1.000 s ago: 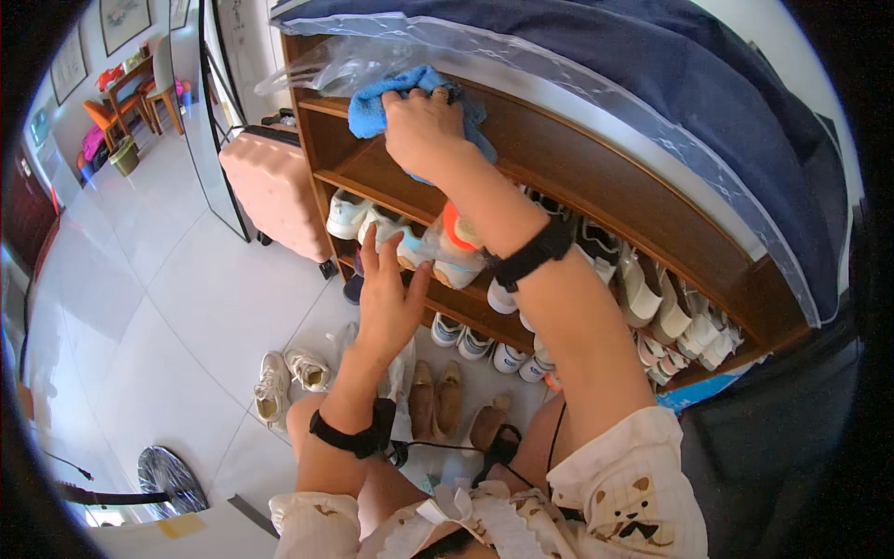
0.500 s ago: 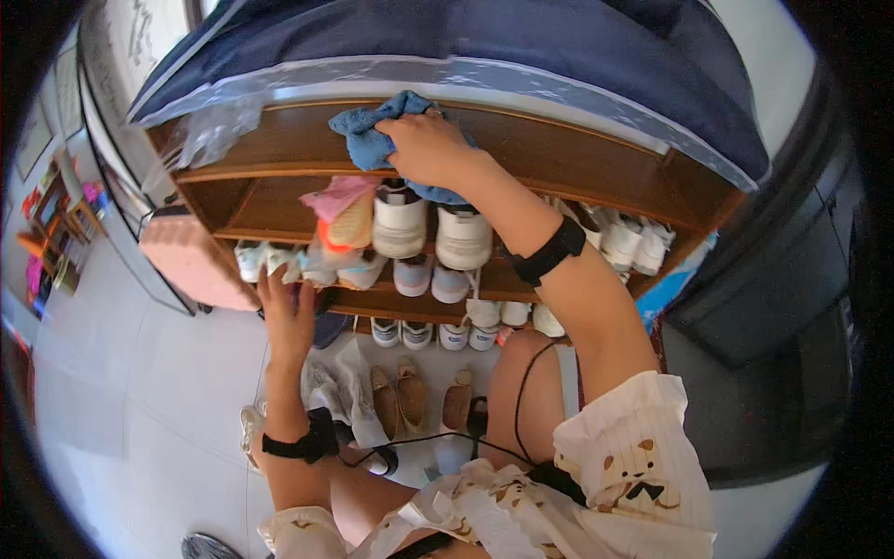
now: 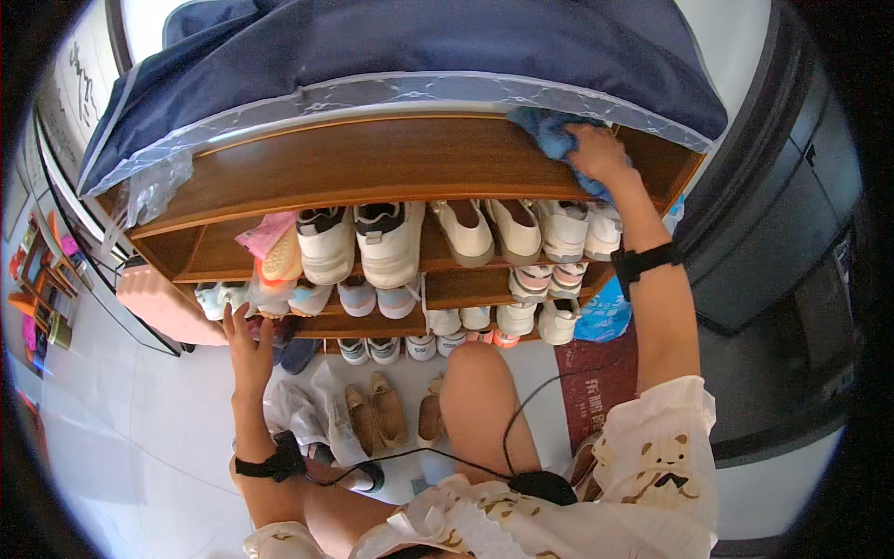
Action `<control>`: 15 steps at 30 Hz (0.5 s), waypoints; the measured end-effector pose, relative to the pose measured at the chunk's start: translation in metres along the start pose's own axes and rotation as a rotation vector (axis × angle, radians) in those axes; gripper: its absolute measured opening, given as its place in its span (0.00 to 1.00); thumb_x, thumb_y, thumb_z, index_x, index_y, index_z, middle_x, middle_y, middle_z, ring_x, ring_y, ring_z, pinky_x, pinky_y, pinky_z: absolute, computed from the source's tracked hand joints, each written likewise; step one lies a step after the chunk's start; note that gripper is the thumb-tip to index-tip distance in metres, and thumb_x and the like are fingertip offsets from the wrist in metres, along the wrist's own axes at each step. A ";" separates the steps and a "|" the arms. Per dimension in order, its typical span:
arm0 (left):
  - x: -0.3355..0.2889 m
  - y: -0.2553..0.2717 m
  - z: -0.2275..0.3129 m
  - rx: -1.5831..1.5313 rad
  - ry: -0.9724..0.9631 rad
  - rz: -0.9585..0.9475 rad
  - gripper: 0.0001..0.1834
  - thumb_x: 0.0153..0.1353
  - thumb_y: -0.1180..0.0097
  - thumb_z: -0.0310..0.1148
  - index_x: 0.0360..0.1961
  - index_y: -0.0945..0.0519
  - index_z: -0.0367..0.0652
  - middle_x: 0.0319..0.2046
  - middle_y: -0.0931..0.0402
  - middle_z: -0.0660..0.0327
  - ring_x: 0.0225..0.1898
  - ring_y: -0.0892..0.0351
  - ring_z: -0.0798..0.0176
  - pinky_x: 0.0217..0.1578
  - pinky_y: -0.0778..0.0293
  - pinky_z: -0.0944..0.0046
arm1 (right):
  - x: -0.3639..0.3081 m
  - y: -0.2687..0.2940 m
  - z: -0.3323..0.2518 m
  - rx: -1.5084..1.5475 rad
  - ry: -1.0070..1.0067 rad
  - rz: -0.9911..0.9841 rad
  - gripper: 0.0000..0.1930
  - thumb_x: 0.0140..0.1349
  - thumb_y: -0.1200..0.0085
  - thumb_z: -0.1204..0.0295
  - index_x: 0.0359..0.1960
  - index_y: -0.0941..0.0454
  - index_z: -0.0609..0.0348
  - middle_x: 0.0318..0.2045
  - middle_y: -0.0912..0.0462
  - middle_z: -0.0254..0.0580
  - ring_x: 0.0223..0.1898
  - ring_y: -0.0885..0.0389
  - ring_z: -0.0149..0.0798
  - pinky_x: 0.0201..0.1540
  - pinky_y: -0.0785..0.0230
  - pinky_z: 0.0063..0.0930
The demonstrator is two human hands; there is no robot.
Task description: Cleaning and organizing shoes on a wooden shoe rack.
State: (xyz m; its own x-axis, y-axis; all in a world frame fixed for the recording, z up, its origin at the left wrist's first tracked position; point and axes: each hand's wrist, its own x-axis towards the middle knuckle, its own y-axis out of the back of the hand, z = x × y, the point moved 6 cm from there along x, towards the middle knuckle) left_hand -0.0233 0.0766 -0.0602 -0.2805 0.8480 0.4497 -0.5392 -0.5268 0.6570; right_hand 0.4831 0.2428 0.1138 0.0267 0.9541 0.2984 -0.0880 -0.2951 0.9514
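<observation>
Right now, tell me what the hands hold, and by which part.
The right hand holds a blue cloth by its right side; the left hand, nothing.

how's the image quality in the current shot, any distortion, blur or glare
Head view: strong fisheye, so the brown shelf bows and the picture's corners are black; same head view, the right hand on the blue cloth looks slightly soft; also head view, pale floor is bright at left, dark panelling dim at right.
</observation>
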 end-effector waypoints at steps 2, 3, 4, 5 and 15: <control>0.004 -0.005 0.008 -0.018 0.012 -0.024 0.20 0.56 0.52 0.32 0.50 0.38 0.38 0.56 0.52 0.44 0.42 0.30 0.53 0.41 0.31 0.62 | 0.001 -0.002 0.027 -0.118 -0.075 0.046 0.26 0.48 0.51 0.69 0.53 0.36 0.42 0.49 0.31 0.47 0.51 0.34 0.50 0.52 0.40 0.42; 0.006 -0.008 0.009 -0.031 0.023 -0.043 0.20 0.56 0.52 0.32 0.49 0.37 0.38 0.55 0.49 0.45 0.38 0.28 0.57 0.39 0.31 0.63 | 0.001 -0.001 0.043 -0.231 -0.146 0.094 0.26 0.49 0.50 0.68 0.53 0.36 0.43 0.48 0.30 0.48 0.52 0.35 0.51 0.53 0.42 0.40; 0.011 -0.017 0.001 -0.101 0.010 -0.036 0.20 0.56 0.52 0.31 0.49 0.37 0.37 0.54 0.48 0.46 0.35 0.27 0.60 0.38 0.30 0.64 | 0.008 -0.004 0.068 -0.243 -0.187 0.084 0.26 0.49 0.51 0.68 0.54 0.37 0.43 0.50 0.32 0.48 0.52 0.35 0.51 0.54 0.43 0.39; 0.013 -0.021 -0.003 -0.102 0.009 -0.047 0.20 0.56 0.52 0.31 0.49 0.37 0.37 0.54 0.48 0.46 0.35 0.27 0.60 0.38 0.30 0.64 | 0.010 -0.009 0.078 -0.247 -0.193 0.076 0.26 0.49 0.51 0.68 0.54 0.37 0.43 0.50 0.32 0.48 0.52 0.35 0.51 0.54 0.43 0.39; 0.038 -0.024 -0.006 -0.018 -0.067 0.034 0.15 0.57 0.53 0.31 0.43 0.35 0.34 0.49 0.40 0.45 0.42 0.29 0.52 0.35 0.29 0.64 | -0.045 0.000 0.093 0.028 -0.093 0.213 0.24 0.47 0.52 0.67 0.50 0.33 0.49 0.44 0.28 0.51 0.46 0.31 0.53 0.51 0.41 0.43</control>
State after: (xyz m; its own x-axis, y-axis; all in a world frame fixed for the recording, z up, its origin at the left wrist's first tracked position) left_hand -0.0263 0.1220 -0.0622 -0.2458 0.8233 0.5117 -0.5446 -0.5540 0.6297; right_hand 0.5745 0.1956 0.1075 0.1027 0.8614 0.4974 -0.0738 -0.4921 0.8674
